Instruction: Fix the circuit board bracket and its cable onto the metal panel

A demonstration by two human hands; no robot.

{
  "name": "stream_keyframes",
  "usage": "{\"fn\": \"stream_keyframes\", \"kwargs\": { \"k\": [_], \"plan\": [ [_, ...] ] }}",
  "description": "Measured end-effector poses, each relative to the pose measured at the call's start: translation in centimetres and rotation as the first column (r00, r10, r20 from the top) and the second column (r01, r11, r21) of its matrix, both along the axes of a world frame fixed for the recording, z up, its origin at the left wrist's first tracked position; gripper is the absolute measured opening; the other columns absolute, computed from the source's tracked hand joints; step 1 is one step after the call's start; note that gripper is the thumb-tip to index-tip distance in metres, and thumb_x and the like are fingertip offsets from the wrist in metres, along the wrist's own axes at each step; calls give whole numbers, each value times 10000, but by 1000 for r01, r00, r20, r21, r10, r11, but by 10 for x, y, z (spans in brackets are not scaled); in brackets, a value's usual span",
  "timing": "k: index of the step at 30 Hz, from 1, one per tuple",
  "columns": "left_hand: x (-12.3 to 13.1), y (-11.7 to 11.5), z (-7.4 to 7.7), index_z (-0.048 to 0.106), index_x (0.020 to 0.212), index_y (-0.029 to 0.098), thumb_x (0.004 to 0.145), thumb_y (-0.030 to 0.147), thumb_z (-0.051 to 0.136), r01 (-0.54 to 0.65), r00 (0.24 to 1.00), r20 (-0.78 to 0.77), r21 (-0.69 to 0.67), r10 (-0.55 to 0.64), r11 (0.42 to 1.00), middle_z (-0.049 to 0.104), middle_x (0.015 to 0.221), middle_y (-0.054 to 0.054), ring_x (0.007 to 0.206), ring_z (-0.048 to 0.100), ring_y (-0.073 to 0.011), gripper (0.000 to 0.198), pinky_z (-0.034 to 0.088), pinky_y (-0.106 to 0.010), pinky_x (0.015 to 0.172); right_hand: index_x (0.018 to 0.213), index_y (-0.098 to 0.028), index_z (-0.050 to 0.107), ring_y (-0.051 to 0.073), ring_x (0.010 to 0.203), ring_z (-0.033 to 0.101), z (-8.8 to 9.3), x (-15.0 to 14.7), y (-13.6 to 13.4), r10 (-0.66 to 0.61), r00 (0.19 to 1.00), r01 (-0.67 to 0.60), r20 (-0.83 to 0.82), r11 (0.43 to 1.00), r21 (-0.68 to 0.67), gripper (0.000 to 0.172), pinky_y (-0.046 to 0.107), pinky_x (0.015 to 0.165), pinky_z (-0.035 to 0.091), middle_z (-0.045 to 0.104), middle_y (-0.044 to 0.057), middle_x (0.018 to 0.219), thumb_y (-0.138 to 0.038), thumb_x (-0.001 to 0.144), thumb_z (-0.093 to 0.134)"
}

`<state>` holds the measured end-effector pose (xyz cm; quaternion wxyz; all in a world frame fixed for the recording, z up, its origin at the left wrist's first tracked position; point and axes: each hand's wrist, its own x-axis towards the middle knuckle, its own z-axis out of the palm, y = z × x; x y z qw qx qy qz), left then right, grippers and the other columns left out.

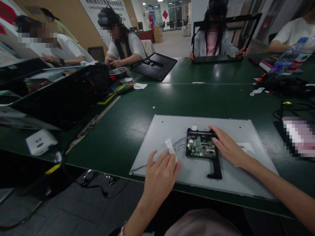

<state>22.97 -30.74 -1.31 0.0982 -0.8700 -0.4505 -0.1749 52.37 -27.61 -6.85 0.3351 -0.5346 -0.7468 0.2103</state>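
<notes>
A flat grey metal display panel (233,178) lies on the table before me. On it sits a black plastic bracket (218,168) around a green circuit board (200,148). Thin grey cables (180,141) run from the board's left side towards the panel's lower left. Over them lies a white strip of tape (169,145), touched by the fingertips of my left hand (161,172), its fingers bent and apart. My right hand (228,147) rests open along the bracket's right edge, fingers stretched out and thumb near the board.
A large black screen (59,95) stands at the left, near a white box-shaped device (40,141). Further back lies a black plastic cover (157,65). Across the table a person holds a black frame (219,59). Bottles (289,59) and cables (278,83) occupy the right.
</notes>
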Motion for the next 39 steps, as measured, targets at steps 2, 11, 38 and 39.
{"fn": "stream_keyframes", "kwargs": {
  "k": [2,11,38,39],
  "plan": [
    [-2,4,1,686,970,248,957,258,517,-12,999,47,-7,12,1000,757,992,-49,1108,651,-228,170,383,-481,1041,1517,-302,265,297,1376,420,0,0,-1,3,1000,-3,-2,1000,-4,523,584,1151,315,450,112,1487,-464,1022,316],
    [1,25,-8,678,1002,216,920,187,523,-126,982,126,-121,141,985,724,1135,-85,1058,670,-241,178,441,-484,1008,1513,-290,272,307,1371,430,0,1,-1,4,1000,-4,3,1000,-1,533,583,1144,326,460,120,1484,-474,1016,329],
    [-8,23,-22,521,1271,196,875,238,580,-61,955,251,-356,159,933,603,1342,-99,1240,561,-248,403,417,-441,1064,1515,-279,251,297,1392,396,3,-2,-2,1,1000,-1,3,1000,-20,531,572,1161,301,426,128,1497,-439,1017,346],
    [-9,24,-22,521,1262,200,867,248,595,-49,950,269,-367,157,929,601,1344,-95,1234,561,-249,405,419,-440,1060,1515,-283,249,294,1395,390,2,-2,-2,2,1000,-2,-11,1000,-22,531,571,1163,298,418,126,1501,-439,1017,350]
  ]
}}
